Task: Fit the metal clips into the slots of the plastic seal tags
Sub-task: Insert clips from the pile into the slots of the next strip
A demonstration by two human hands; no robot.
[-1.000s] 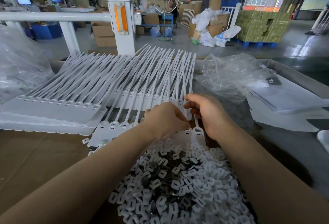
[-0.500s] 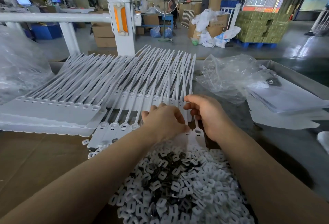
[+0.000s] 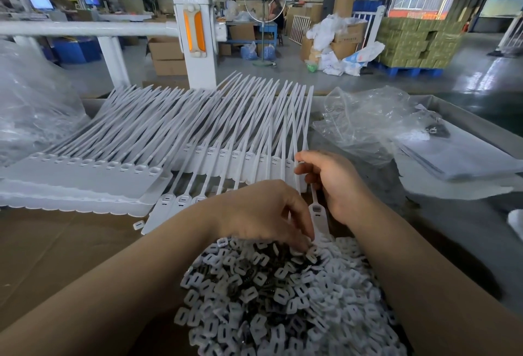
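Note:
A heap of small clips point(image 3: 285, 299), white and dark metal mixed, lies close to me on the table. A row of white plastic seal tags point(image 3: 215, 154) with long tails fans out beyond it. My right hand point(image 3: 336, 183) pinches the tail of one seal tag point(image 3: 317, 214), whose slotted head points toward the heap. My left hand point(image 3: 263, 211) is lowered over the near edge of the heap, fingertips curled down among the clips; whether they hold one is hidden.
A stack of joined tag sheets point(image 3: 82, 177) lies at the left on brown cardboard point(image 3: 56, 253). Crumpled clear plastic bags sit at the right point(image 3: 368, 123) and far left point(image 3: 31, 106). A white post point(image 3: 195, 32) and rail stand behind the table.
My left hand has dropped from the tag head beside my right hand down to the clip heap. The right hand keeps its hold on the tag.

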